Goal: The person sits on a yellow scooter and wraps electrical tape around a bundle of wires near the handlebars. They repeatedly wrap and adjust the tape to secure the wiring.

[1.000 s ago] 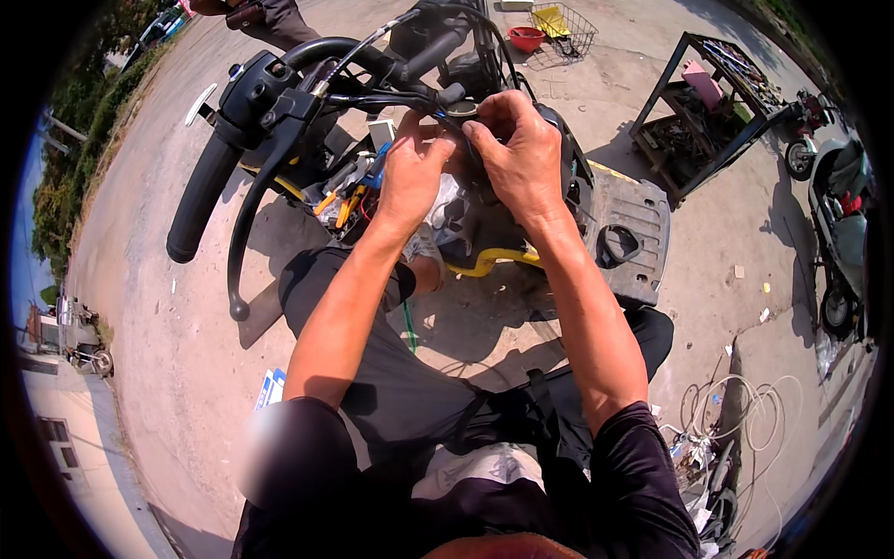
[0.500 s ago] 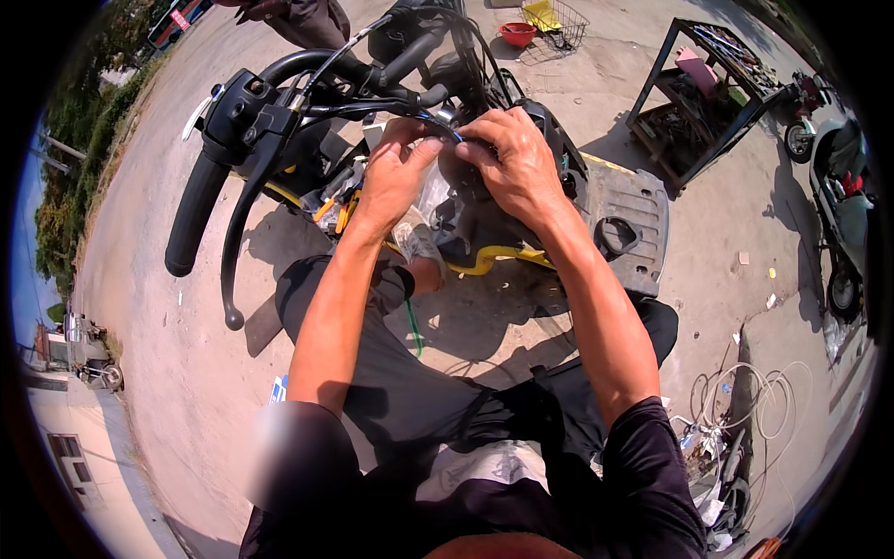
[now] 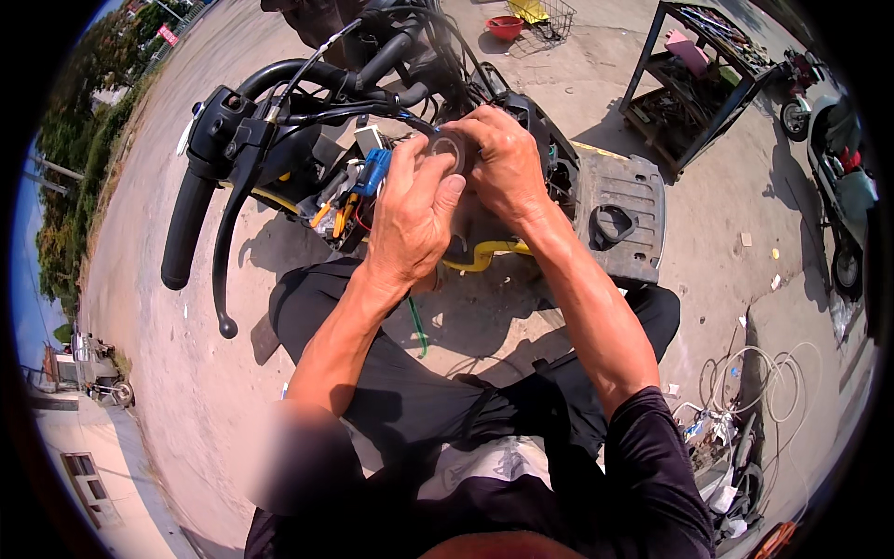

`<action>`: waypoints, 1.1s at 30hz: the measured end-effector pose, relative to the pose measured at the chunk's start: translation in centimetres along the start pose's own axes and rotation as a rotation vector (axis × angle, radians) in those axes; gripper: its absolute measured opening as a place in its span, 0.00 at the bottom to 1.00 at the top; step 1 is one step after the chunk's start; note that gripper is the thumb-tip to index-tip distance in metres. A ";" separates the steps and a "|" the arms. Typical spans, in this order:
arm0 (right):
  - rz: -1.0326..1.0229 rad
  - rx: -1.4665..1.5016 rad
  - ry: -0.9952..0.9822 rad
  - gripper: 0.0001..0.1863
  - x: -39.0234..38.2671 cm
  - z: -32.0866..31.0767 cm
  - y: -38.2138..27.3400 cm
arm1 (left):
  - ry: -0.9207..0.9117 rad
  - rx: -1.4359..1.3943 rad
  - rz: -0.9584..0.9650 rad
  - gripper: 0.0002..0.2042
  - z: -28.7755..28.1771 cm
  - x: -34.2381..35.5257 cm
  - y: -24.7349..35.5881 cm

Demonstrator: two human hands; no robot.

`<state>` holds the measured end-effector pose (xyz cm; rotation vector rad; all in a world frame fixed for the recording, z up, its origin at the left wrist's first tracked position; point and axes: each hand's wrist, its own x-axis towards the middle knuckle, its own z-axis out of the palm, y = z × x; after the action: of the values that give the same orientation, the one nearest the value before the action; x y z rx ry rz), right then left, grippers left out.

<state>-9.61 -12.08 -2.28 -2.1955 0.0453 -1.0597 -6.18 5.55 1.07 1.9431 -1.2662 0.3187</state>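
Observation:
My left hand (image 3: 410, 214) is curled at a dark tape roll (image 3: 451, 149) with a pale ring at its core. Its thumb sticks up, away from the fingers. My right hand (image 3: 505, 166) is closed just right of the roll, its fingertips pinching at the end of a black cable with blue wires (image 3: 410, 115). The exact grip is hidden behind the fingers. Left of my hands stands a black handlebar with a grip (image 3: 186, 228) and a brake lever (image 3: 225, 261). A blue object (image 3: 372, 172) of unclear kind shows beside my left fingers.
Orange-handled tools (image 3: 345, 216) lie in the vehicle's open body, near a yellow frame tube (image 3: 489, 253). A black footboard (image 3: 616, 219) lies right. Beyond are a tool cart (image 3: 684, 158), a red bowl (image 3: 505, 28), a parked scooter (image 3: 843, 186) and coiled pale hose (image 3: 773, 382).
My left hand has come away from the cable, lower and nearer me, and the tape roll now shows between my hands. My right hand stays near the cable end. The view has shifted slightly.

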 end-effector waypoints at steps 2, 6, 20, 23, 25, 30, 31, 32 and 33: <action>-0.011 0.115 -0.018 0.20 0.1 -0.8 -0.2 | 0.020 -0.001 0.023 0.14 -0.3 0.3 -0.4; -0.020 0.231 -0.016 0.34 -0.2 -3.0 -1.5 | 0.068 -0.084 -0.045 0.12 -0.3 1.2 -0.7; 0.340 0.562 -0.007 0.33 1.4 -2.7 -0.7 | 0.126 -1.246 -0.564 0.16 1.0 3.1 -4.3; 0.386 0.556 -0.058 0.32 2.3 -2.6 0.8 | 0.127 -1.214 -0.582 0.16 1.5 3.3 -4.3; 0.449 0.499 -0.107 0.32 2.3 -2.6 1.1 | 0.117 -1.193 -0.602 0.17 1.1 3.1 -3.9; 0.406 0.494 -0.069 0.26 2.0 -1.3 1.1 | 0.073 -1.139 -0.636 0.22 0.2 2.5 -4.0; 0.389 0.469 -0.005 0.20 2.0 -1.1 0.4 | 0.078 -1.093 -0.649 0.22 0.3 2.6 -4.2; 0.401 0.468 0.023 0.18 1.8 -0.8 -0.2 | 0.054 -1.008 -0.653 0.22 0.3 2.7 -4.3; 0.413 0.466 0.050 0.16 1.6 -0.5 -0.6 | 0.030 -0.923 -0.655 0.22 0.3 2.8 -4.5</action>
<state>-9.02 -12.39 -0.58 -1.6470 0.2392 -0.7939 -1.06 4.41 0.39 1.3926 -0.5159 -0.4929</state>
